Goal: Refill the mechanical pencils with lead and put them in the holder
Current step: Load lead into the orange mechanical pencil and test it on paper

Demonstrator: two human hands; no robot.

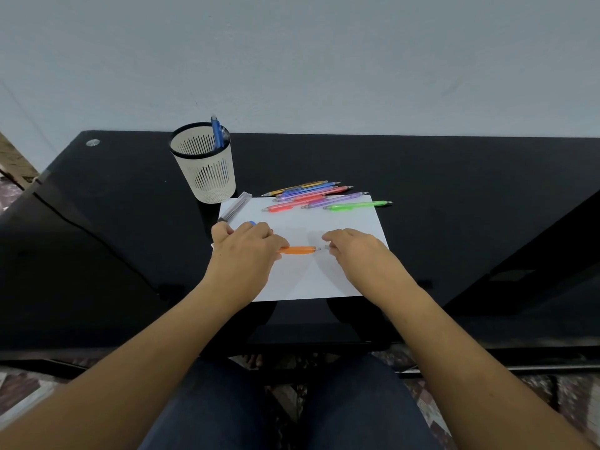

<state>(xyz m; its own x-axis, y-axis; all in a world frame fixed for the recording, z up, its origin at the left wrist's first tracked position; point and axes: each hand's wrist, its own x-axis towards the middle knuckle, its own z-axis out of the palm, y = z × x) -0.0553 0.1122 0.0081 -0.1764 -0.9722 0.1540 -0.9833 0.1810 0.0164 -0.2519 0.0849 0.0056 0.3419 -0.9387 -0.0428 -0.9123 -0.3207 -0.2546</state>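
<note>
One slim orange pencil point(297, 250), left hand point(246, 245) gripping barrel, right hand point(354, 246) pinching tip.

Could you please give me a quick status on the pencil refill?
Left hand grips orange pencil; right hand pinches its end piece. One blue pencil in holder. Nothing blocking the holder.

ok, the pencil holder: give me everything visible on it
The holder is a cream cup, plastic by the look, with vertical slots in its wall and a black rim. It stands upright on the black desk, just beyond the far left corner of the white paper. One blue pencil stands inside, leaning at the rim's right side.
</note>
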